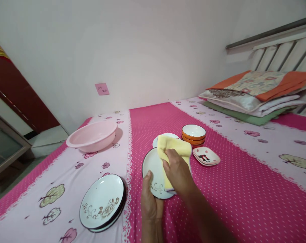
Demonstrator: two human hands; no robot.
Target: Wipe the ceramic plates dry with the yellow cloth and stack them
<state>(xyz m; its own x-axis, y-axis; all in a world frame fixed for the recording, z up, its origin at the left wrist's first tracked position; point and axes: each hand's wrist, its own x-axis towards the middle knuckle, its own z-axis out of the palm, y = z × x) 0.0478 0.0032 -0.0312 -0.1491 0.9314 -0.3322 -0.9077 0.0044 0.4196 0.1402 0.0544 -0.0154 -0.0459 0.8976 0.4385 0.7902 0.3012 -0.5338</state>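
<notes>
My left hand [151, 202] grips a white plate [151, 165] by its near edge, thumb on the top face and the other fingers hidden underneath. The plate has a dark rim and a brown floral pattern. My right hand [177, 167] is closed on a yellow cloth [179, 147], pressed against the plate's right side and covering part of it. Behind the held plate, another white dish [170, 135] shows only in part. Just right of the cloth are a stack of orange bowls with white insides [193, 131] and small square pink-rimmed dishes [207, 156].
A stack of floral plates [102, 200] lies at the front left of the bed. Farther back stands a pink basin [92, 135]. Folded bedding [259, 91] is piled at the right by the metal headboard [289, 50]. A pink paper note [101, 89] is on the wall.
</notes>
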